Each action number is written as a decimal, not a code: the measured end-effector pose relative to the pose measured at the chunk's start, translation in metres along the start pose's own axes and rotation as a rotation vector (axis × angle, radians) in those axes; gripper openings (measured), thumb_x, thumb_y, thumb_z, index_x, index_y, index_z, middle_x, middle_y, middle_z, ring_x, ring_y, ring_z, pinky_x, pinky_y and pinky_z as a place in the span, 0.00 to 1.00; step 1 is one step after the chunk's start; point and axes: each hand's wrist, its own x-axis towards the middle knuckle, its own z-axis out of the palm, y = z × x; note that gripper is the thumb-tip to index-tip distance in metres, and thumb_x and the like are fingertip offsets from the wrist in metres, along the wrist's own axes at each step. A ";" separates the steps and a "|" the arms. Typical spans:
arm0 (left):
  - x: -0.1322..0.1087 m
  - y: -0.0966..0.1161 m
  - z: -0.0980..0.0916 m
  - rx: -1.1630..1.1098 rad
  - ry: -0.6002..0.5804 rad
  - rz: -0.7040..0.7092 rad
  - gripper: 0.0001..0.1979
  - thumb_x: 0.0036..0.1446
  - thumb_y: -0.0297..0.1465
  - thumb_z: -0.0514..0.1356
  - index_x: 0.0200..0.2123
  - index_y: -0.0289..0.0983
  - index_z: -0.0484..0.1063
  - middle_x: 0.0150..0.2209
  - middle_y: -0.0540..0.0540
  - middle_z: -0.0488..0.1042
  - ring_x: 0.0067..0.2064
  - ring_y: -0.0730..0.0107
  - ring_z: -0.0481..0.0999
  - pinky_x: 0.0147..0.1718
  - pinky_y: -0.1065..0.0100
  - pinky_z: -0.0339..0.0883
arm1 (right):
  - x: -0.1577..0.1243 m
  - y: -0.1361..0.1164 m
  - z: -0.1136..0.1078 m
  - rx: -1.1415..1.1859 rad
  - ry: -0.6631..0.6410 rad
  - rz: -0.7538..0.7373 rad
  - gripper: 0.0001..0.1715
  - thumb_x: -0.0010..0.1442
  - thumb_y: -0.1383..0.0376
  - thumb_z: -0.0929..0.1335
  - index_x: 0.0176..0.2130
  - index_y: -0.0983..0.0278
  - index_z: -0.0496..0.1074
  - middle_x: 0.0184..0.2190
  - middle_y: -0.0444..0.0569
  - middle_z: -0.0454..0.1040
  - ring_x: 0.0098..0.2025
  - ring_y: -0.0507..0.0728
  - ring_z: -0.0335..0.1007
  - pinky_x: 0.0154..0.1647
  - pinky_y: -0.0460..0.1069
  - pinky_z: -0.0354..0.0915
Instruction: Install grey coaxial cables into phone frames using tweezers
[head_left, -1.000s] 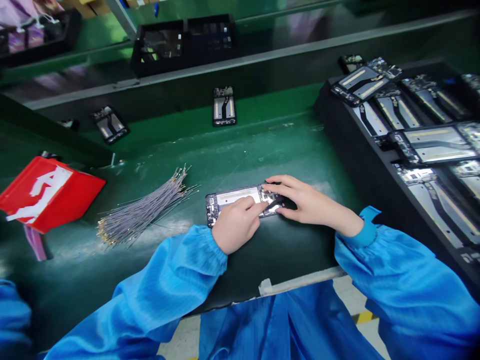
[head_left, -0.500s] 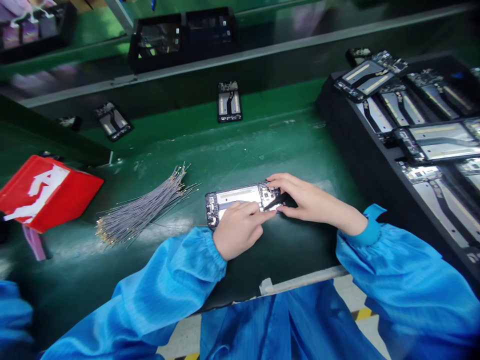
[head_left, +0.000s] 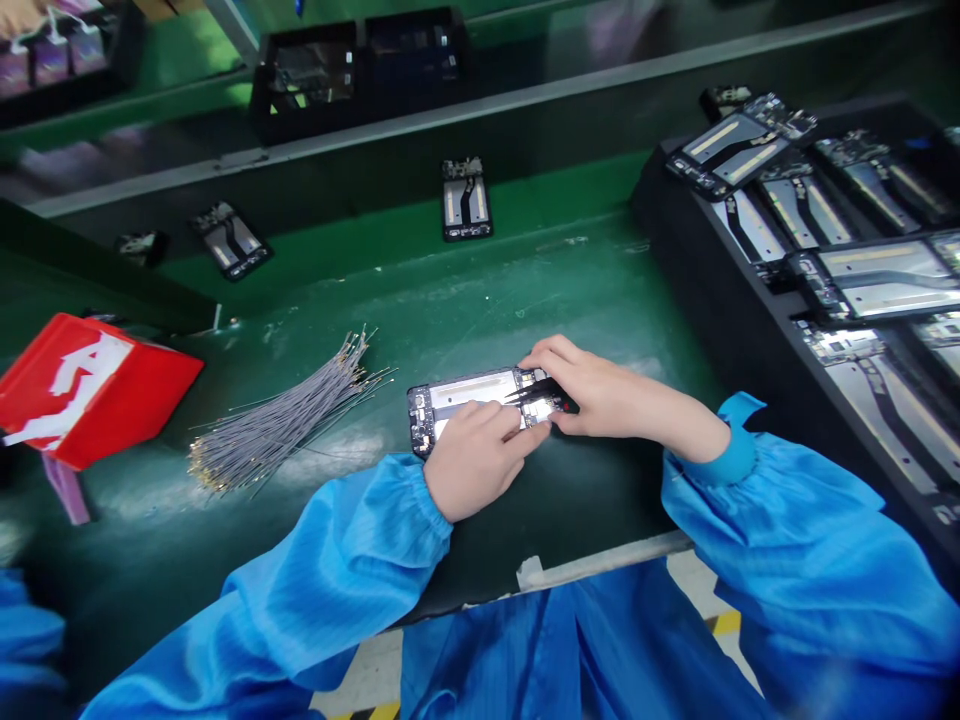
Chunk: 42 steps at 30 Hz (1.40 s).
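Observation:
An opened phone lies on the bench, its grey inner plate and circuit board showing. My left hand lies over its near side, closed on it, the index finger stretched along the near edge toward the board; its thumb is hidden. Black tweezers are in my closed right hand, their tips pointing left over the circuit board at the phone's right end. The right fingertips are close to the phone's far and right edges. Left of the phone is a bundle of thin grey cables with gold-coloured ends.
A black tray full of opened phones stands on the right. Another opened phone leans at the back, with a further opened phone to its left. A red box sits far left. Black trays occupy the shelf above.
The tweezers have swung up and now point left across the board instead of down-left. My right hand has shifted slightly left and away from me. The left hand stays on the phone.

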 end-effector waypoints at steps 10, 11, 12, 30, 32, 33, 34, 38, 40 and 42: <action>-0.013 -0.027 0.004 -0.218 0.024 0.051 0.17 0.59 0.26 0.46 0.46 0.41 0.70 0.30 0.48 0.65 0.32 0.72 0.64 0.33 0.71 0.63 | -0.003 0.007 0.001 0.043 0.028 -0.039 0.32 0.49 0.68 0.67 0.53 0.59 0.55 0.48 0.51 0.59 0.48 0.60 0.61 0.46 0.55 0.63; -0.013 -0.027 0.004 -0.211 0.029 0.049 0.17 0.59 0.25 0.46 0.46 0.41 0.70 0.30 0.48 0.65 0.32 0.72 0.64 0.33 0.71 0.63 | -0.003 0.006 0.001 0.038 0.024 -0.033 0.32 0.49 0.68 0.67 0.53 0.59 0.55 0.48 0.51 0.59 0.47 0.60 0.61 0.46 0.55 0.63; -0.012 -0.026 0.005 -0.204 0.032 0.049 0.17 0.58 0.25 0.46 0.46 0.40 0.70 0.30 0.48 0.65 0.32 0.72 0.64 0.32 0.71 0.63 | -0.002 0.005 0.001 0.032 0.020 -0.024 0.32 0.49 0.68 0.67 0.53 0.59 0.55 0.48 0.51 0.59 0.47 0.60 0.62 0.45 0.55 0.63; -0.011 -0.023 0.004 -0.143 0.061 0.079 0.17 0.58 0.26 0.47 0.45 0.39 0.71 0.28 0.48 0.64 0.29 0.71 0.62 0.29 0.70 0.61 | 0.006 -0.003 -0.003 -0.042 -0.040 0.018 0.32 0.47 0.67 0.68 0.51 0.59 0.56 0.44 0.50 0.58 0.38 0.57 0.64 0.35 0.50 0.65; -0.011 -0.023 0.004 -0.157 0.068 0.079 0.16 0.57 0.25 0.47 0.44 0.39 0.71 0.28 0.47 0.65 0.30 0.70 0.63 0.30 0.70 0.61 | 0.006 -0.004 -0.002 -0.056 -0.028 0.020 0.32 0.47 0.65 0.68 0.51 0.60 0.56 0.44 0.51 0.58 0.38 0.57 0.64 0.34 0.51 0.65; -0.011 -0.023 0.004 -0.175 0.071 0.069 0.16 0.56 0.25 0.47 0.44 0.38 0.71 0.29 0.47 0.66 0.30 0.70 0.64 0.31 0.69 0.62 | 0.006 -0.005 -0.002 -0.066 -0.022 0.024 0.31 0.48 0.65 0.68 0.51 0.60 0.57 0.43 0.51 0.58 0.37 0.56 0.64 0.34 0.50 0.65; -0.011 -0.023 0.004 -0.198 0.074 0.053 0.16 0.56 0.24 0.47 0.44 0.37 0.71 0.29 0.47 0.67 0.31 0.70 0.64 0.31 0.69 0.62 | 0.007 -0.006 -0.001 -0.077 -0.017 0.029 0.30 0.48 0.64 0.68 0.51 0.60 0.57 0.43 0.51 0.58 0.36 0.56 0.64 0.33 0.50 0.65; -0.011 -0.024 0.003 -0.324 0.075 -0.009 0.15 0.55 0.24 0.48 0.40 0.35 0.72 0.28 0.47 0.68 0.31 0.70 0.66 0.31 0.70 0.62 | 0.009 -0.010 -0.001 -0.127 -0.015 0.048 0.30 0.48 0.61 0.68 0.49 0.61 0.58 0.42 0.51 0.58 0.32 0.54 0.63 0.30 0.49 0.64; -0.011 -0.025 0.002 -0.387 0.073 -0.012 0.14 0.54 0.24 0.48 0.38 0.36 0.72 0.28 0.48 0.69 0.31 0.71 0.66 0.30 0.71 0.61 | 0.011 -0.011 -0.002 -0.144 -0.024 0.054 0.30 0.48 0.60 0.69 0.49 0.62 0.58 0.42 0.50 0.58 0.32 0.54 0.63 0.30 0.49 0.63; -0.011 -0.025 0.002 -0.422 0.078 -0.014 0.14 0.54 0.24 0.48 0.38 0.37 0.72 0.28 0.48 0.69 0.31 0.72 0.66 0.30 0.72 0.61 | 0.013 -0.011 -0.002 -0.155 -0.034 0.065 0.30 0.47 0.59 0.69 0.49 0.62 0.58 0.41 0.50 0.59 0.31 0.54 0.63 0.29 0.49 0.63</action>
